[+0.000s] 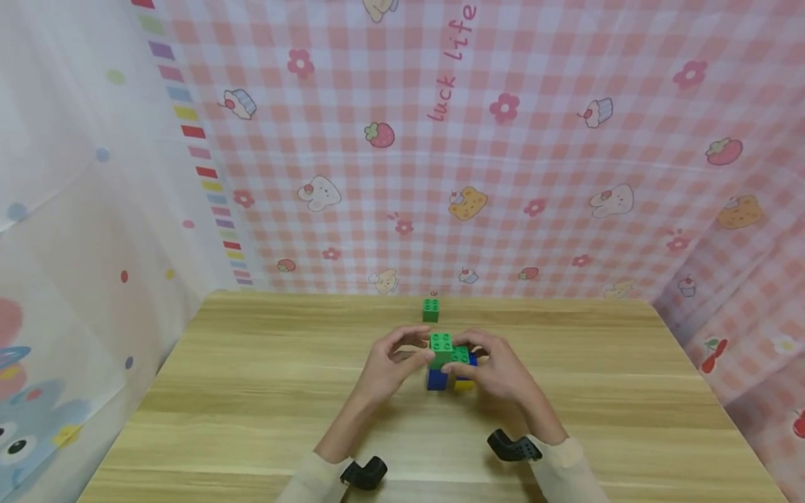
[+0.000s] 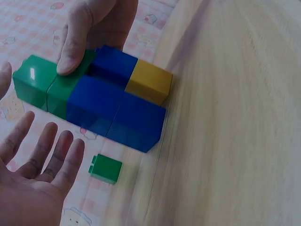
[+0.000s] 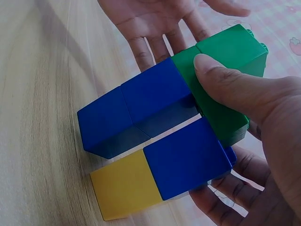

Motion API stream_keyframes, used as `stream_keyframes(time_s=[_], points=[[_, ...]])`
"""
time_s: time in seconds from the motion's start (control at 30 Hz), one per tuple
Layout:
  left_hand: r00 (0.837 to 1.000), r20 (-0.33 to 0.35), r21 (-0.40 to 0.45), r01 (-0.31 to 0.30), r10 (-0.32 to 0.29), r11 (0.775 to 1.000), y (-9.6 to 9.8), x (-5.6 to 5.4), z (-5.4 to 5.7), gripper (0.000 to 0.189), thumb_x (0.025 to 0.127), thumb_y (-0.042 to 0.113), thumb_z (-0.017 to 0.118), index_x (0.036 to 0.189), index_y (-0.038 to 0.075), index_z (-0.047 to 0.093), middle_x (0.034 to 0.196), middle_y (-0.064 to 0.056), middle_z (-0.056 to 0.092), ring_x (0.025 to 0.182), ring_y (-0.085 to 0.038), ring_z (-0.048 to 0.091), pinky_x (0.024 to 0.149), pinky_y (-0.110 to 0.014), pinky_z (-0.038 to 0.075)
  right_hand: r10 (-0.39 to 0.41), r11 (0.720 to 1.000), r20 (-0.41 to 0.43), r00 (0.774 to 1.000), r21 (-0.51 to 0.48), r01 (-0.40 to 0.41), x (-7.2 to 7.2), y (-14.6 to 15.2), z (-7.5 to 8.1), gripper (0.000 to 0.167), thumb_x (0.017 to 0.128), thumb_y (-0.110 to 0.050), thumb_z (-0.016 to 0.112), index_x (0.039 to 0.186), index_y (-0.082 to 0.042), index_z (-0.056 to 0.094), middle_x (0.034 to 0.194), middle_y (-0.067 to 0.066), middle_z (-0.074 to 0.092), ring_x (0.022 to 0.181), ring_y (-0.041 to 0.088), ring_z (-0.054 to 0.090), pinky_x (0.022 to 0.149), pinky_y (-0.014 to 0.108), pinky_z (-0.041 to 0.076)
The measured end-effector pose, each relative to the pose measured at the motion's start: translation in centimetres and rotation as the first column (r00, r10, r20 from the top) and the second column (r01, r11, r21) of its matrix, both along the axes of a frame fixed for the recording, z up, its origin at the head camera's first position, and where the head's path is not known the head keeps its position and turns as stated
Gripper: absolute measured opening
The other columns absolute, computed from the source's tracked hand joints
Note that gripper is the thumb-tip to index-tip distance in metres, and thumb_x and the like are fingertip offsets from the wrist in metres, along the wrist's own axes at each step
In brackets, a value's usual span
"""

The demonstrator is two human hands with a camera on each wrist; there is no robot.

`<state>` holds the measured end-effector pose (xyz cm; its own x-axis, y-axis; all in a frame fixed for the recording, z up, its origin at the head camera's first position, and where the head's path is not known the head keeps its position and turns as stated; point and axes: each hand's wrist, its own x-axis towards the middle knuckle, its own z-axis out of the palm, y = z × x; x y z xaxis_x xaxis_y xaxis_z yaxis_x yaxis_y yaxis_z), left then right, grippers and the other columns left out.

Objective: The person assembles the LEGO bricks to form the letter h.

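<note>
A small structure of toy building blocks stands on the wooden table. One leg is two blue blocks [image 2: 136,117]; the other is a blue block [image 3: 188,160] above a yellow block [image 3: 127,186]. Across the top lies a green block [image 2: 63,96], with another green block [image 1: 441,342] on its left end. My right hand [image 1: 499,367] grips the structure, thumb pressed on the bridging green block and fingers behind. Spread around the left side, my left hand [image 1: 390,363] has loosely extended fingers, apart from the blocks in the left wrist view.
A loose green block [image 1: 430,310] sits behind the structure near the back edge of the table [image 1: 270,391]. A pink checked cloth [image 1: 534,154] hangs behind the table. A black wrist mount [image 1: 365,474] is on each forearm.
</note>
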<state>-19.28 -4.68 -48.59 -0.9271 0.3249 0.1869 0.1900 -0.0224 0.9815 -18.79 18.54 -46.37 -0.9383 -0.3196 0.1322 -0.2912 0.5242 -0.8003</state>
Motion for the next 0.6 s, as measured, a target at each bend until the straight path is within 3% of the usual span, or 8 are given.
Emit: stream_keyframes(time_s=[0.13,0.37,0.6], points=[[0.998,0.007,-0.028,-0.065,0.065,0.997,-0.5,-0.6,-0.1,0.043,0.097,0.024,0.072,0.136,0.006,0.062,0.131,-0.019,0.065,0.121,-0.026,0.062,0.097,-0.023,0.058,-0.006,1.0,0.005,1.0,0.006,0.006,-0.1,0.0,0.0,0.037,0.083,-0.035,0.086,0.115,-0.021,0.073,0.112,-0.004,0.072,0.097,0.015,0.063,0.09,0.04,0.058],[0.986,0.034,-0.087,-0.158,0.162,0.984,-1.0,-1.4,-0.4,0.039,0.096,0.035,0.073,0.13,0.017,0.067,0.127,-0.012,0.068,0.116,-0.019,0.064,0.098,-0.029,0.058,-0.013,1.0,0.011,1.0,0.014,0.013,-0.1,0.1,-0.1,0.038,0.083,-0.036,0.086,0.115,-0.021,0.073,0.113,-0.004,0.072,0.099,0.015,0.063,0.092,0.039,0.057],[0.98,0.0,-0.146,-0.195,0.198,0.97,-1.2,-2.6,-1.0,0.045,0.094,0.034,0.076,0.132,0.013,0.065,0.127,-0.014,0.068,0.115,-0.022,0.064,0.102,-0.038,0.057,-0.019,1.0,0.03,0.999,0.007,0.019,-0.2,0.0,-0.3,0.037,0.084,-0.037,0.085,0.114,-0.02,0.074,0.112,-0.003,0.073,0.097,0.015,0.063,0.092,0.041,0.057]])
